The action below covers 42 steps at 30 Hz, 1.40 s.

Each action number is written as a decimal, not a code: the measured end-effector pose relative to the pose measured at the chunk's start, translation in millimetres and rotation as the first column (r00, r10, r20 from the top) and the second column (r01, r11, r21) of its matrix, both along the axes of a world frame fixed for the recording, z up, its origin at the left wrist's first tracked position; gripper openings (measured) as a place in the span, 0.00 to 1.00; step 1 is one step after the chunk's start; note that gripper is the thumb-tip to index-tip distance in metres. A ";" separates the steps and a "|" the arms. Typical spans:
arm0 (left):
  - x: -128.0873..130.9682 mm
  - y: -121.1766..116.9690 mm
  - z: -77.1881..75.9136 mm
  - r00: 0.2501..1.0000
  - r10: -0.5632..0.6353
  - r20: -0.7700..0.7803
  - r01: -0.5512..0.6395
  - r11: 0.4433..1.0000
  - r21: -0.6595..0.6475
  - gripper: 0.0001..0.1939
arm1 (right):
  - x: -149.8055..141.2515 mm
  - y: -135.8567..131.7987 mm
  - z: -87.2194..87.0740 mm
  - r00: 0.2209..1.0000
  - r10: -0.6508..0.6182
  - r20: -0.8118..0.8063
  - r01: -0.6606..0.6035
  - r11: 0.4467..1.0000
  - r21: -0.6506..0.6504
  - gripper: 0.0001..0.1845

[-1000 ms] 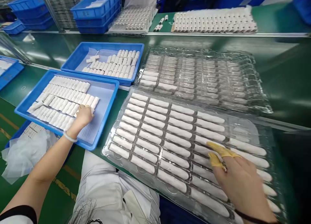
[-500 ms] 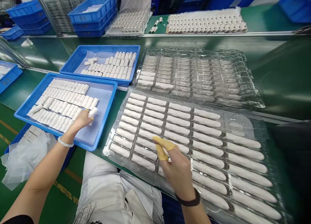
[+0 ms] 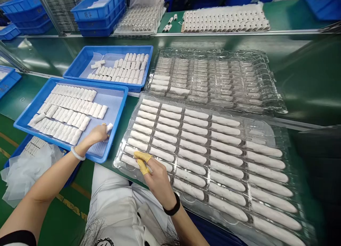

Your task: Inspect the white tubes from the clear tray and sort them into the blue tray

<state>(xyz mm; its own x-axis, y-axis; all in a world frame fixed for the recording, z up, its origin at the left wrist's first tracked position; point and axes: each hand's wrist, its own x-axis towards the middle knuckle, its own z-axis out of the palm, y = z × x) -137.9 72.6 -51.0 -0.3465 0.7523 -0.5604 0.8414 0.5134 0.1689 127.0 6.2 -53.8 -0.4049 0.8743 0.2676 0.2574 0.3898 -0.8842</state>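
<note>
My left hand (image 3: 98, 134) is over the right side of the near blue tray (image 3: 123, 107), its fingers closed on a white cylindrical piece (image 3: 109, 127). Rows of similar white pieces (image 3: 66, 114) lie to its left in that tray. My right hand (image 3: 157, 178), with yellow finger cots on thumb and forefinger, hovers over the front left of a clear plastic tray (image 3: 119, 160). Its thumb and forefinger are slightly apart, and nothing shows between them. Long white rolls (image 3: 193, 151) fill columns of slots in the clear tray; the hand hides part of the front ones.
Behind lies another clear plastic tray (image 3: 221, 79) with a few white pieces at its left. A second blue tray (image 3: 80, 57) of white pieces stands beside it. Stacked blue bins (image 3: 98, 13) and a block of white pieces (image 3: 226, 20) occupy the raised shelf.
My right hand has moved left across the clear tray to its front left corner. My left hand has shifted slightly right with the white piece, towards the blue tray's right wall.
</note>
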 end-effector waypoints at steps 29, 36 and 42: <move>104.2 -83.2 43.3 0.608 -0.607 0.512 -0.027 0.629 0.777 0.18 | 9.4 -16.6 30.6 0.947 -0.316 -0.050 0.320 0.928 0.191 0.17; 108.5 -85.1 43.4 0.640 -0.612 0.464 -0.029 0.584 0.811 0.20 | 8.5 -13.5 26.2 0.932 -0.364 -0.009 0.351 0.891 0.288 0.19; 109.3 -85.1 44.7 0.657 -0.609 0.445 -0.015 0.579 0.815 0.20 | 9.7 -14.4 26.2 0.930 -0.367 0.019 0.348 0.897 0.272 0.19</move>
<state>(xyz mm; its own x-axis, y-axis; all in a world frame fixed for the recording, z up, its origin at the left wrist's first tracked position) -28.7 -12.5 -6.2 0.1837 0.9504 0.2509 0.4179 -0.3065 0.8552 136.7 -8.2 -27.5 -0.1036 0.8669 0.4876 0.4785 0.4732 -0.7396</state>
